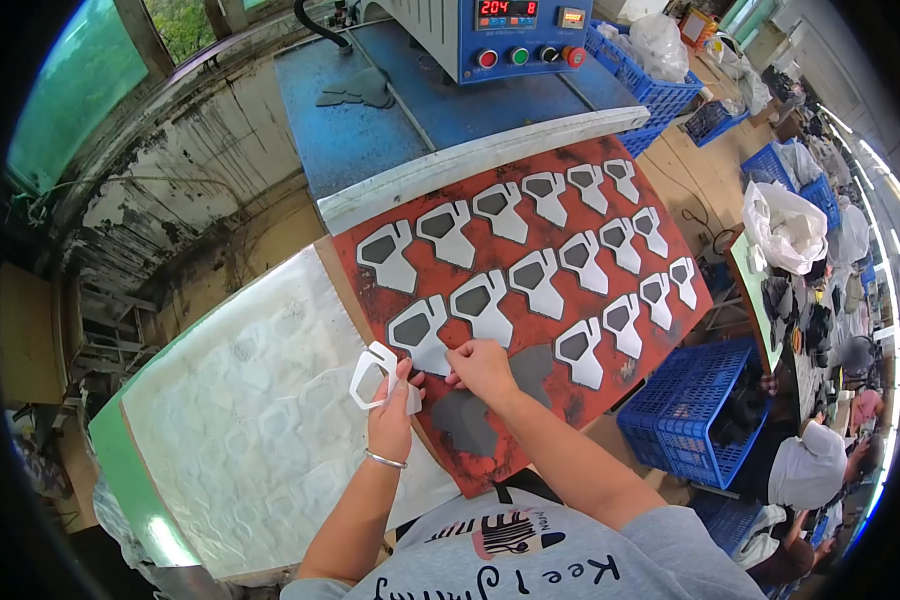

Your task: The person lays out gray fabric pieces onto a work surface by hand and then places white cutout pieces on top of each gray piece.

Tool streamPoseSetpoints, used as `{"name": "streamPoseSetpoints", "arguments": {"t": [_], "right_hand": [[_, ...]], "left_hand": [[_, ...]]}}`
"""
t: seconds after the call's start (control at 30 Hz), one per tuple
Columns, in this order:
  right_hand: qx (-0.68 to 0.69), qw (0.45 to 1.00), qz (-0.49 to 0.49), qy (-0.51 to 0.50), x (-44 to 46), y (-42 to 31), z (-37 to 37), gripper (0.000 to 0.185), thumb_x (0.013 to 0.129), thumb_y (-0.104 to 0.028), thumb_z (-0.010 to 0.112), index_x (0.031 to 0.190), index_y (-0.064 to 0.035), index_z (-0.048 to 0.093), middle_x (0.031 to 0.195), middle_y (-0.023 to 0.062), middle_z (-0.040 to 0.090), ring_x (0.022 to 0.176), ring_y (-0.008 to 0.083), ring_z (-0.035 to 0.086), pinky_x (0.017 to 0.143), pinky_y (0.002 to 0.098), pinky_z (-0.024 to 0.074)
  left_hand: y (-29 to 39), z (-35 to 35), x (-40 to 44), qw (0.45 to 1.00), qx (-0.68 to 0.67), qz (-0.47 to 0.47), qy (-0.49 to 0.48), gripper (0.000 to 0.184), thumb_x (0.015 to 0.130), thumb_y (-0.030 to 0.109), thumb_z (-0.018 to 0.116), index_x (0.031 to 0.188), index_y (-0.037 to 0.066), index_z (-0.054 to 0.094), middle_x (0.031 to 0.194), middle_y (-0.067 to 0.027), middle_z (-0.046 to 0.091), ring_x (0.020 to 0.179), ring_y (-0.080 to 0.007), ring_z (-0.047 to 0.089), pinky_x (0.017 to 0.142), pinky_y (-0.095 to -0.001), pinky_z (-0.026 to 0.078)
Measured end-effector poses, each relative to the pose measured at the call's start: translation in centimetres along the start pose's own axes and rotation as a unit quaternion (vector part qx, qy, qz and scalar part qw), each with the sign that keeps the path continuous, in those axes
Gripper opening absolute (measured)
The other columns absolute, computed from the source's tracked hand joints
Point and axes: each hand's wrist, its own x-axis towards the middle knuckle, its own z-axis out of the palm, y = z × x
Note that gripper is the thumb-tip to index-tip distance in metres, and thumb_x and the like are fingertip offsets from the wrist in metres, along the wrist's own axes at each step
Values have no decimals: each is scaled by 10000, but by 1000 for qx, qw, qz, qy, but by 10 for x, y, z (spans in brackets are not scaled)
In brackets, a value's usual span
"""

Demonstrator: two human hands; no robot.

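My left hand (390, 415) is closed on a thin white cut-out piece (360, 388) with a large opening, held upright over the seam between the white sheet and the red board (580, 405). My right hand (482, 367) has its fingers pinched together at the lower edge of a white piece (427, 352) lying on a dark grey one; whatever is between the fingertips is hidden. Similar white pieces (535, 285) lie in rows on the board, with dark grey showing through their openings. Near my right wrist, a plain dark grey piece (465, 422) has no white piece on it.
A blue machine (518, 85) with a lit red display and buttons stands behind the board, with loose dark scraps (355, 90) on its blue bed. The white sheet (240, 400) covers the table at left. Blue crates (685, 410) stand at right, near other people (808, 465).
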Motion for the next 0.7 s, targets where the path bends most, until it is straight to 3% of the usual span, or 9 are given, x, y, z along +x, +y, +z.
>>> {"name": "streamPoseSetpoints", "arguments": {"t": [0.53,0.63,0.7], "right_hand": [[1,1000,5,-6,1,-5,-1,222,834,-151,618,756,52,660,671,119,672,602,153,681,507,267,540],[-18,1000,11,-23,2,-4,-2,226,852,-171,631,820,52,650,732,100,670,637,157,685,524,248,545],[-5,1000,-6,-3,1,-2,0,221,825,-149,620,741,51,660,647,117,667,590,151,678,499,267,532]], "left_hand": [[-7,-5,0,1000,-14,3,-11,409,990,202,468,1345,0,451,1352,-85,481,1153,-211,537,926,-325,470],[-5,-3,-1,1000,-18,16,-7,409,992,206,462,1345,1,452,1351,-82,481,1157,-210,532,916,-318,469],[-2,-2,-1,1000,-12,19,-14,412,992,208,461,1348,1,450,1345,-80,484,1154,-207,532,911,-316,469]]}}
